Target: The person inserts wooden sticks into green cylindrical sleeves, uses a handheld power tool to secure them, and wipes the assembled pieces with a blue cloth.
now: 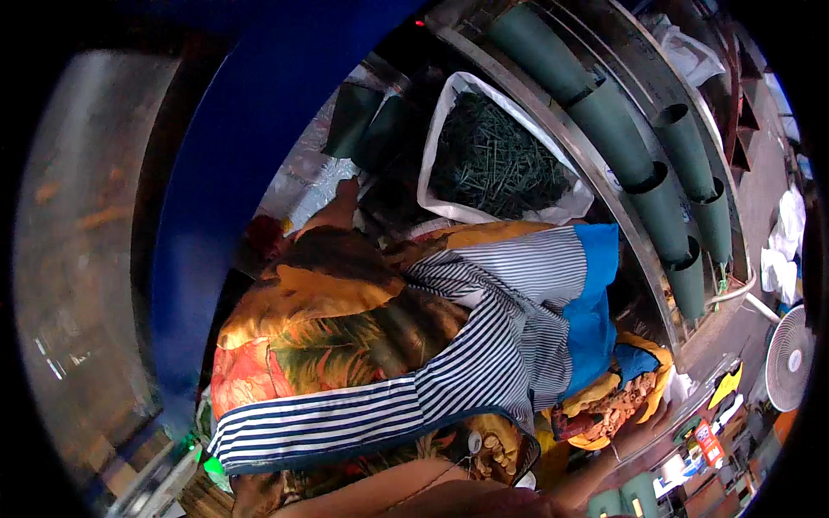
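My right arm reaches along the bottom right, and my right hand (637, 434) is beside a yellow-edged cloth bundle (613, 397) with small orange-brown pieces in it; its fingers are too dim to read. Bare skin, seemingly my left arm, runs along the lower edge, with a thin cord across it. My left hand itself I cannot find. Over my lap lies a navy-and-white striped apron (345, 414) with a blue part (594, 293), on top of orange and brown patterned clothing (345, 293). A bare limb, perhaps a foot, emerges from this clothing by clear plastic.
A white-lined container (427, 164) holds thin dark-green strips (501, 155). Green tapered tubes (609, 129) lie end to end along a metal-edged rack (553, 129) at the right. A broad blue post (207, 198) rises at the left. A fan (787, 358) stands far right.
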`<state>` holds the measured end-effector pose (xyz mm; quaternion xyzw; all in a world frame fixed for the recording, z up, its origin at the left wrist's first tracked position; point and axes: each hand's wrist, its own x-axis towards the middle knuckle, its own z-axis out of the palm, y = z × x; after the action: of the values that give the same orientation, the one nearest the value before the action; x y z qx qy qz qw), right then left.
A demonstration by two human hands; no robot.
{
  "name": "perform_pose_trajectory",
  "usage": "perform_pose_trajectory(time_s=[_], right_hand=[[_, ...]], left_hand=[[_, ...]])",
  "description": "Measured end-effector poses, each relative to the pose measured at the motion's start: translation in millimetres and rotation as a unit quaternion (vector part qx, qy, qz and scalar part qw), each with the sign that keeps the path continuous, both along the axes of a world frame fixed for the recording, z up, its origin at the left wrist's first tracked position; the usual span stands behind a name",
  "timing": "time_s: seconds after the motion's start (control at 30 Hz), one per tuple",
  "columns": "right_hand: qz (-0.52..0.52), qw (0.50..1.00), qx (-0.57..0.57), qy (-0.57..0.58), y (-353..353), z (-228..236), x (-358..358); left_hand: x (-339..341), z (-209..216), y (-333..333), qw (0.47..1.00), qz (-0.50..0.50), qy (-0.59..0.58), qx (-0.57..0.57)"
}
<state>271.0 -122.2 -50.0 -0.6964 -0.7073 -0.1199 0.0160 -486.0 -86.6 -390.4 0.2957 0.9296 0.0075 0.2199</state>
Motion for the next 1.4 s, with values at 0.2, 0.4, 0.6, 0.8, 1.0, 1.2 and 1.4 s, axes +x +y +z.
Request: perform_pose_trajectory(time_s=[0.2, 0.4, 0.6, 0.8, 1.0, 1.2, 1.4], right_hand=[[0.041, 0.995, -0.088, -0.015, 13, 24, -30], [0.03, 0.992, -0.124, -0.016, -7, 53, -45], [0.012, 0.987, -0.158, 0.001, -10, 47, -44], [0.036, 0.983, -0.167, 0.061, 26, 8, -38], [0.133, 0.972, -0.177, 0.083, 80, -36, -76], [0.244, 0.952, -0.155, 0.104, 109, -41, -167], [0.379, 0.904, -0.131, 0.149, 99, -58, -283]], left_hand=[[9, 5, 41, 0.998, -0.019, -0.052, -0.01], [9, 14, 100, 0.994, -0.033, -0.097, 0.048], [-35, 30, 79, 0.926, 0.16, -0.217, 0.264], [-92, 45, -39, 0.718, 0.422, -0.331, 0.444], [-112, 37, -152, 0.541, 0.547, -0.364, 0.524], [-100, 12, -170, 0.486, 0.562, -0.408, 0.53], [-67, 22, -64, 0.675, 0.43, -0.407, 0.441]])
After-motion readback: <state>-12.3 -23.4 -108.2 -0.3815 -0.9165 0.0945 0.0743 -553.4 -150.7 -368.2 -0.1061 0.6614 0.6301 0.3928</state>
